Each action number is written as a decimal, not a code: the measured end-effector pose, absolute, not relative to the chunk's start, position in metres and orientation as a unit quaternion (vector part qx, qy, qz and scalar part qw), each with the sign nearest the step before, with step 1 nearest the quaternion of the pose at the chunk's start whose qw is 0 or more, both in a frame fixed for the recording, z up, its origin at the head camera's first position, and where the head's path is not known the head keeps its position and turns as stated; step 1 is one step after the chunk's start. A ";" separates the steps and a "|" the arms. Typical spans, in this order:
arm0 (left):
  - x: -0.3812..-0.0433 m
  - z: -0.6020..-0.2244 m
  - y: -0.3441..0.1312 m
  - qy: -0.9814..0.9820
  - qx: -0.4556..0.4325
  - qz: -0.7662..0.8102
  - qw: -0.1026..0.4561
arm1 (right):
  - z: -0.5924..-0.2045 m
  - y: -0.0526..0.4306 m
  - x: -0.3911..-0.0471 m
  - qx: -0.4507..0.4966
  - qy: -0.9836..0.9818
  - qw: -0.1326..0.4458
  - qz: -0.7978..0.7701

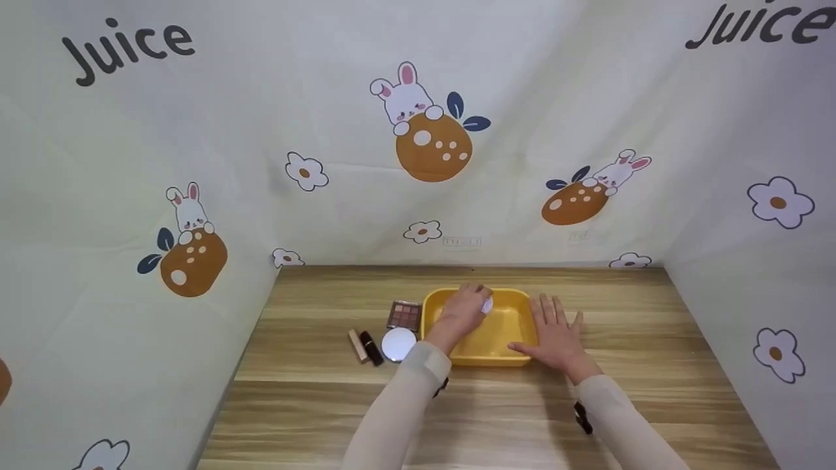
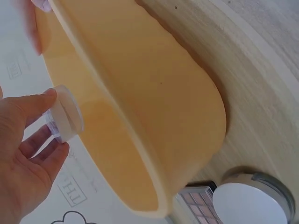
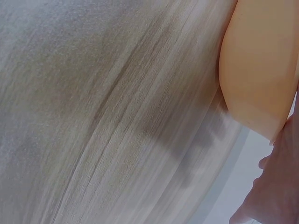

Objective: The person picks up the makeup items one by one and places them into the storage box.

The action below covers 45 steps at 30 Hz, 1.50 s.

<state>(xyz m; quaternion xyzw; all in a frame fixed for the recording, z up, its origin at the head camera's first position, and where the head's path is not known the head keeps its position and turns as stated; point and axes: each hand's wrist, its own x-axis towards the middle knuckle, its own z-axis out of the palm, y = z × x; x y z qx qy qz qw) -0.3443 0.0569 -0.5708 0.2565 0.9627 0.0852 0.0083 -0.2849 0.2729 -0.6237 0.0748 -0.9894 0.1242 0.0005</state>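
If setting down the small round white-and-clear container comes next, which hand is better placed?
Probably the left hand: it pinches the small round white-and-clear container over the yellow rectangular plastic tub. The right hand lies spread at the tub's right edge, away from the container.

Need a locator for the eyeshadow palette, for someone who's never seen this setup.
On the wood-grain table, find the yellow basin. Just left of it in the head view, above the round white compact, lies the square eyeshadow palette. Its grid of brownish-pink pans sets it apart from the plain-topped compact, tan tube and dark tube.
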 end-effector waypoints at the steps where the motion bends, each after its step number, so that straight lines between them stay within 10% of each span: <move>1: -0.344 -0.571 0.058 0.963 0.258 0.082 0.010 | -0.624 0.272 -0.285 0.075 -0.989 0.003 0.126; 45: -0.343 -0.602 0.103 0.955 0.288 0.062 0.013 | -0.624 0.270 -0.283 0.073 -0.990 0.013 0.122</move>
